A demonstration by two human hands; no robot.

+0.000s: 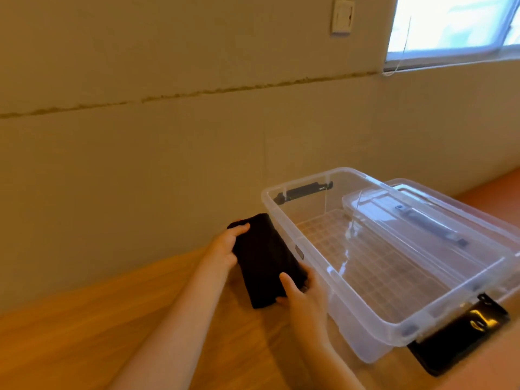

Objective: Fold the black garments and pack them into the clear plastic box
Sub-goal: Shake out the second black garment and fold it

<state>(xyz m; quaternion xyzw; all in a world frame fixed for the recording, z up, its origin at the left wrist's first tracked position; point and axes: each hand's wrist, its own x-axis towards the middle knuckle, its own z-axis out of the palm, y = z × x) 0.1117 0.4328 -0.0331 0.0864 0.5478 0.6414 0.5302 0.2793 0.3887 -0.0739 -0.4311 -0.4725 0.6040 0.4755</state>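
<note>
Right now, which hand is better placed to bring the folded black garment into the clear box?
Right. The right hand grips the folded black garment on the side beside the clear plastic box, whereas the left hand holds its far side.

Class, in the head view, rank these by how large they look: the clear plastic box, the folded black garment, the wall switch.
1. clear plastic box
2. folded black garment
3. wall switch, though it is farther away, so it may look smaller than it is.

folded black garment (267, 260) beside empty clear box (394, 322)
</note>
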